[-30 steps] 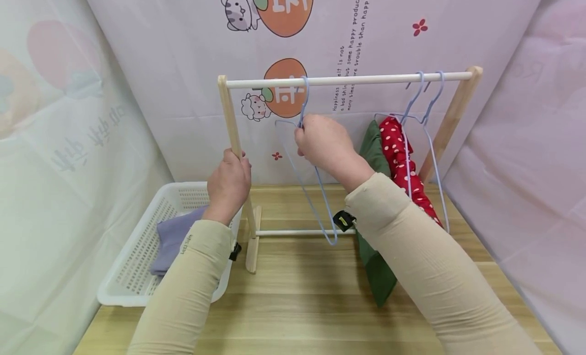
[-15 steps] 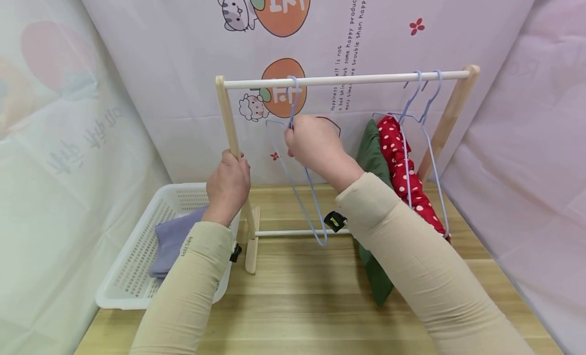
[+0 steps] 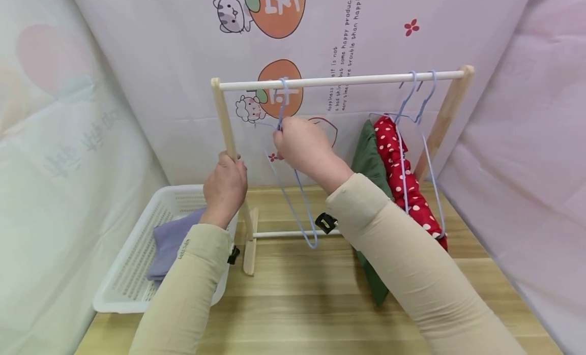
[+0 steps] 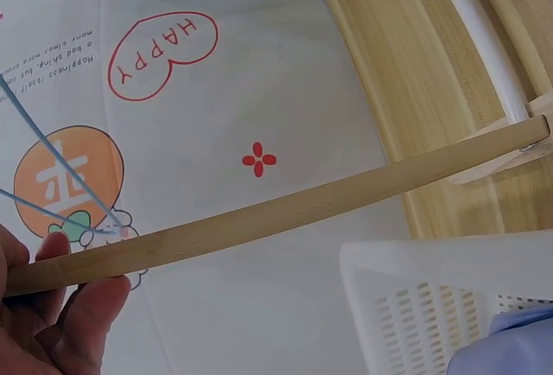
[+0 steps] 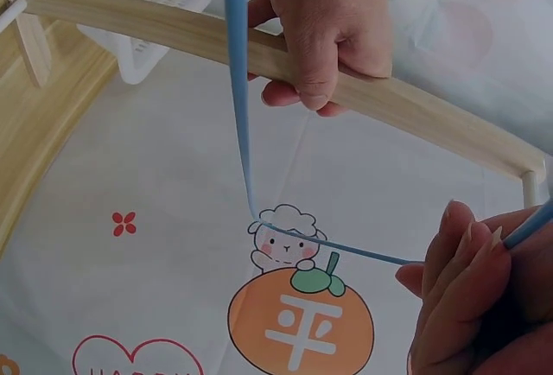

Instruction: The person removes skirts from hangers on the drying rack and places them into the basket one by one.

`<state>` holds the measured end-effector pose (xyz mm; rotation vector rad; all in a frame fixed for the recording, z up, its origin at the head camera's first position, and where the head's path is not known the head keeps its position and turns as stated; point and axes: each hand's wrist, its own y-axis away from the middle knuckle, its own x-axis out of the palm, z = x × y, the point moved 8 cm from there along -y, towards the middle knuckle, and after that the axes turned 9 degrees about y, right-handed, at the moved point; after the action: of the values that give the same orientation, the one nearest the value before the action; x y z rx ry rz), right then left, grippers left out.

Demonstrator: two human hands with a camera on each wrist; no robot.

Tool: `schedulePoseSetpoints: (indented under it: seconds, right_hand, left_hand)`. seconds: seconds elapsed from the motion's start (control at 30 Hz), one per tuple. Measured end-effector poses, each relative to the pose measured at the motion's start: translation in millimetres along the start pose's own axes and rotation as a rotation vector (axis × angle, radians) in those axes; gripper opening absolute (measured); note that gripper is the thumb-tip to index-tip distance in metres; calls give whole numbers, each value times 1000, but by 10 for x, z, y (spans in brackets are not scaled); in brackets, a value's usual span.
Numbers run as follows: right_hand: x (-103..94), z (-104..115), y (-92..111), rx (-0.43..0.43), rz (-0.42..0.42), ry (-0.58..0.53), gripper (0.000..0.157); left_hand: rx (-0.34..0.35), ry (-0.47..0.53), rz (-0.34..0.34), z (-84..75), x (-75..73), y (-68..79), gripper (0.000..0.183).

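My left hand (image 3: pixel 226 184) grips the left wooden post (image 3: pixel 224 116) of a clothes rack; in the left wrist view its fingers and thumb wrap that post (image 4: pixel 259 224). With my right hand (image 3: pixel 304 144) I hold a blue wire hanger (image 3: pixel 305 202) just below its hook, which loops over the white top rail (image 3: pixel 348 81). Nothing hangs on this hanger. In the right wrist view the right hand (image 5: pixel 471 293) closes about the hanger's neck, and the hanger's blue wire (image 5: pixel 238 90) runs down beside the post.
Near the rail's right end are two more blue hangers (image 3: pixel 426 136), with a green cloth (image 3: pixel 373 151) and a red polka-dot cloth (image 3: pixel 407 182) beside them. A white basket (image 3: pixel 123 258) with a folded purple cloth (image 3: pixel 171 243) stands at left. Printed sheets surround the wooden table (image 3: pixel 293 304).
My right hand has slid the hanger left along the rail, closer to the left post. The left hand keeps its grip on the post. The whole view has shifted slightly.
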<state>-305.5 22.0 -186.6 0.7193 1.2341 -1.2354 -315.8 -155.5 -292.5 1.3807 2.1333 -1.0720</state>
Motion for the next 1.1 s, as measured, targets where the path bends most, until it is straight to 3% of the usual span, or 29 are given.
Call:
schedulePoseSetpoints:
  seconds: [0.33, 1.1]
  right_hand:
    - [-34, 87, 35, -56, -51, 12, 33]
    - [-23, 11, 129, -47, -47, -30, 37]
  left_hand:
    - [16, 12, -4, -15, -31, 9, 39]
    - [33, 2, -3, -26, -26, 36, 38]
